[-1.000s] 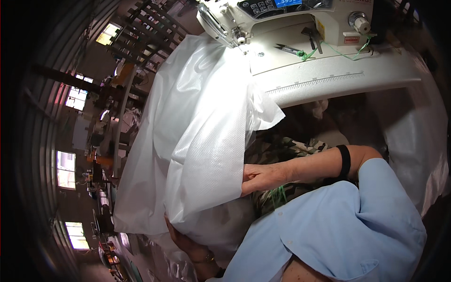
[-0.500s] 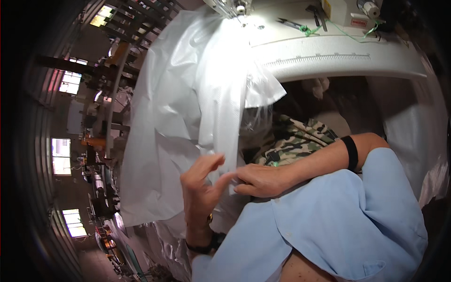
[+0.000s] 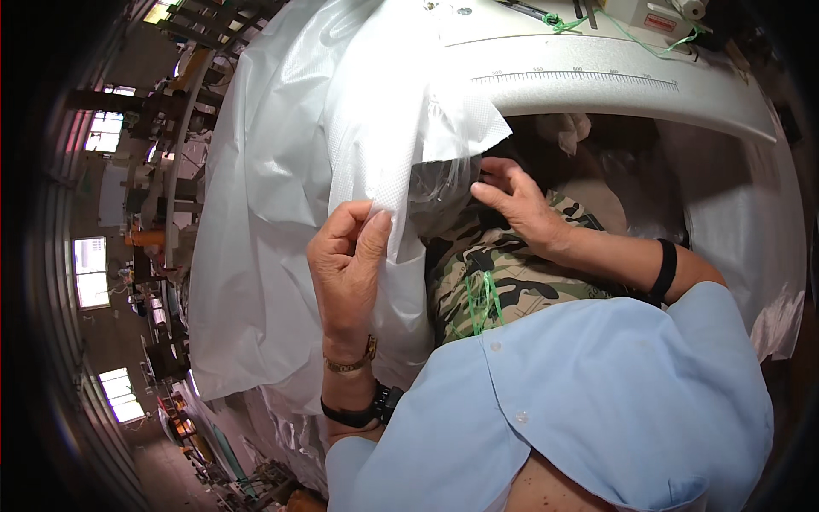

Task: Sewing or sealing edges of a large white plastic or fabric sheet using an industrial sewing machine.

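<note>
A large white plastic sheet point(image 3: 256, 196) with a fine woven texture drapes from the sewing machine's bed down over my left side. My left hand point(image 3: 345, 269) pinches the sheet's folded edge between thumb and fingers. My right hand point(image 3: 529, 209) is raised over my lap, its thumb and fingers parted and curved. Its fingertips are beside a piece of clear plastic film point(image 3: 439, 183) that hangs under the sheet's corner; whether they touch it I cannot tell.
The white machine bed point(image 3: 589, 55) carries a printed ruler scale along its front edge. On it lie dark tweezers point(image 3: 525, 10) and green thread point(image 3: 559, 24). Green strands point(image 3: 485, 303) rest on my camouflage-patterned clothing point(image 3: 529, 273). Workshop clutter and windows are off to the left.
My hands were close together over the lower sheet. The left has risen and now grips the sheet's edge; the right has moved up and right, away from it. The view has shifted slightly.
</note>
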Demonstrator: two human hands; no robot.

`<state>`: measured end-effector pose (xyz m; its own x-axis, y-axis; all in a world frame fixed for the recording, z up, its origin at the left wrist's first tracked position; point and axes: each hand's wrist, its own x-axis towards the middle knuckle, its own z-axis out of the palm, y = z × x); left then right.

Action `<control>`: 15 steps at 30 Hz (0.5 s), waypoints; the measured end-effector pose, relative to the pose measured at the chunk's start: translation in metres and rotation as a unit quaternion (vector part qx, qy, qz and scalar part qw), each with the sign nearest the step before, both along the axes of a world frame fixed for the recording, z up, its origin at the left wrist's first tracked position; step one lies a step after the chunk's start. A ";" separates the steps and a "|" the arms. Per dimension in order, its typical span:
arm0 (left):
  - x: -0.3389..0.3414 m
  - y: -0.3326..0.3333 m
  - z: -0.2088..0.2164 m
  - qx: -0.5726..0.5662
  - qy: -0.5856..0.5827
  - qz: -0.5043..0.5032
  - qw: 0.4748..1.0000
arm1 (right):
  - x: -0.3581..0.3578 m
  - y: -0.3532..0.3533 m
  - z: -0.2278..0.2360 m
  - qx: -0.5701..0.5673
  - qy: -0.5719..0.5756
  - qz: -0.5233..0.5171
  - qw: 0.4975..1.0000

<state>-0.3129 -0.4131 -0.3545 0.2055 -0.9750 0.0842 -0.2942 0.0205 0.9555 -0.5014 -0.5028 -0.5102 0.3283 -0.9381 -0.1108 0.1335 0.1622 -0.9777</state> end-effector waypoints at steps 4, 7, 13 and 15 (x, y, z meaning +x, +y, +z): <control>0.001 -0.005 -0.005 -0.023 0.010 0.016 1.000 | 0.008 -0.004 0.010 0.023 -0.083 0.111 0.990; -0.004 -0.007 -0.005 -0.044 0.012 0.029 0.999 | 0.001 -0.001 0.029 -0.006 -0.049 0.150 0.987; -0.003 -0.007 -0.008 -0.030 -0.010 0.025 0.999 | -0.020 0.021 0.077 -0.019 -0.066 0.162 0.984; -0.003 -0.006 -0.008 -0.009 -0.014 -0.013 1.000 | -0.023 0.024 0.091 -0.072 -0.065 0.183 0.978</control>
<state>-0.3164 -0.4193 -0.3620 0.1769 -0.9784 0.1071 -0.3201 0.0456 0.9463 -0.5246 -0.4791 -0.4193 0.6471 -0.7583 0.0789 0.2166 0.0836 -0.9727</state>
